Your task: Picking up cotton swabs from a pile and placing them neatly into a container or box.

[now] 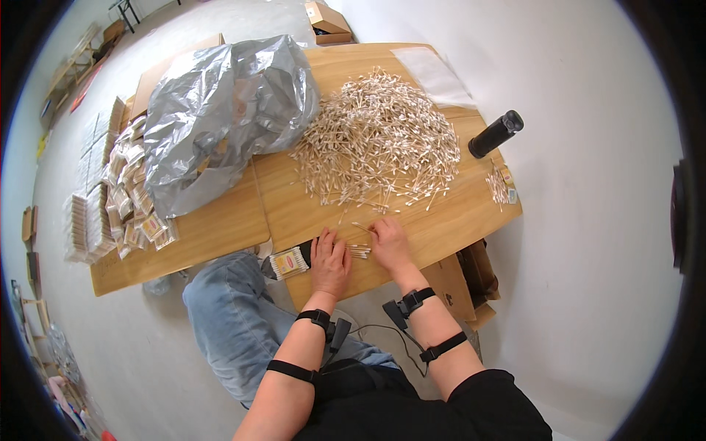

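My left hand (331, 263) lies over a dark pouch at the near edge of the table, its fingers stretched out and apart. Left of it, a clear packet of cotton swabs with a yellow and white label (288, 262) juts past the edge. Several loose cotton swabs (359, 251) stick out to the right from under its fingers. My right hand (390, 246) is closed in a pinch beside them, with a single cotton swab (361, 227) at its fingertips. Just beyond both hands spreads a big heap of cotton swabs (386, 140).
A crumpled silver plastic bag (228, 117) covers the far left of the wooden table (471, 195). Filled packets (132, 187) pile up beyond it. A black cylinder (496, 134) stands at the right, near a small swab bunch (498, 187). Cardboard boxes (460, 287) sit below the right edge.
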`<action>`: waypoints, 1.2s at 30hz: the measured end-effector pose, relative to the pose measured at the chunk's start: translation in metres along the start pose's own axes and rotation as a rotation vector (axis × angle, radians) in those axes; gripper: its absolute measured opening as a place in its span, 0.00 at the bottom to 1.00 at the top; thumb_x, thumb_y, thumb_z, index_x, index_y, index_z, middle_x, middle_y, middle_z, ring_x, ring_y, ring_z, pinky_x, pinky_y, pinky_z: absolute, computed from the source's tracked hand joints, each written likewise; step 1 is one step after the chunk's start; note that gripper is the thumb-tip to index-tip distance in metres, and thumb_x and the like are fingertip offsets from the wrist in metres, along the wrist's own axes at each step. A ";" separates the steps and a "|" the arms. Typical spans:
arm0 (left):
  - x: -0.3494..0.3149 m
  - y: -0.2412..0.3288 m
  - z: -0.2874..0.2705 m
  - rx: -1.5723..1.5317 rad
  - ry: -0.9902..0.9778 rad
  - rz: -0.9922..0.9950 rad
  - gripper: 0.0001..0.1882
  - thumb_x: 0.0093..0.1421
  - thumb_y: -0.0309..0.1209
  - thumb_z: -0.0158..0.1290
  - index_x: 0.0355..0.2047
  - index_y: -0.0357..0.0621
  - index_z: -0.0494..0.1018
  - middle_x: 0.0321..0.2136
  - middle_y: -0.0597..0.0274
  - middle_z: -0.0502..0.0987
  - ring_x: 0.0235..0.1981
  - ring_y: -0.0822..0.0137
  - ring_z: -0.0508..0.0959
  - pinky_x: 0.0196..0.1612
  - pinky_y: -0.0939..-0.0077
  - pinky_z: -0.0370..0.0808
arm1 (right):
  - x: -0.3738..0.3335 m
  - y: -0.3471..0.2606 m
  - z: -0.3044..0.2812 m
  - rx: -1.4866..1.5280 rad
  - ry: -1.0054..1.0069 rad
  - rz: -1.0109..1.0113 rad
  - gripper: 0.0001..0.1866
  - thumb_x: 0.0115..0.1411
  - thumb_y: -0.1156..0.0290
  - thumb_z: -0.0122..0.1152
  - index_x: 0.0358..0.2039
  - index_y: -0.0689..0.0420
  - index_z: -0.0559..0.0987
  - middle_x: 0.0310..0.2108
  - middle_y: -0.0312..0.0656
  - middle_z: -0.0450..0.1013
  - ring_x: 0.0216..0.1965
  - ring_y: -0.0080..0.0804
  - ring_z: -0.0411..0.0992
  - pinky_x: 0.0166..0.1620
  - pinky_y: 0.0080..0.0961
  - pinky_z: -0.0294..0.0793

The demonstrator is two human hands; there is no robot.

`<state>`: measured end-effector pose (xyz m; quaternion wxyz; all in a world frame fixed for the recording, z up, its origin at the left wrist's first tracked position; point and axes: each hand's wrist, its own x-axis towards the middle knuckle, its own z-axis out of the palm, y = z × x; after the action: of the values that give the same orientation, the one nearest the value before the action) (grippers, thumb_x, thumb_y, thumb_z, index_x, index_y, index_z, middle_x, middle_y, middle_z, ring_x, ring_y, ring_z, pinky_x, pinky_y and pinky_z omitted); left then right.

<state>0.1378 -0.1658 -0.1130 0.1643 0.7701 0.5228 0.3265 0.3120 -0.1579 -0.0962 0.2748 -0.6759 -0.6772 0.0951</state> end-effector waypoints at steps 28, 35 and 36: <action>0.001 0.001 0.000 0.050 -0.004 0.032 0.20 0.57 0.31 0.55 0.50 0.42 0.72 0.59 0.49 0.65 0.63 0.50 0.62 0.64 0.51 0.58 | 0.009 -0.033 0.002 0.132 -0.046 -0.046 0.06 0.53 0.71 0.62 0.31 0.56 0.78 0.31 0.46 0.71 0.36 0.47 0.71 0.39 0.39 0.73; 0.000 -0.001 0.003 0.046 -0.014 -0.006 0.16 0.58 0.31 0.54 0.46 0.41 0.73 0.55 0.49 0.67 0.61 0.49 0.64 0.64 0.50 0.58 | 0.042 -0.037 0.020 0.004 0.010 -0.098 0.07 0.53 0.71 0.61 0.31 0.57 0.74 0.33 0.46 0.70 0.40 0.47 0.70 0.42 0.41 0.72; 0.000 0.000 0.002 0.035 -0.011 -0.005 0.14 0.58 0.31 0.54 0.44 0.41 0.73 0.54 0.49 0.68 0.61 0.48 0.64 0.64 0.50 0.58 | 0.042 -0.036 0.022 0.005 0.008 -0.100 0.07 0.53 0.71 0.61 0.31 0.57 0.74 0.33 0.46 0.70 0.40 0.47 0.70 0.42 0.41 0.72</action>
<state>0.1389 -0.1651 -0.1145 0.1546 0.7733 0.5294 0.3129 0.2724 -0.1145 -0.0863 0.2837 -0.6408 -0.7088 0.0801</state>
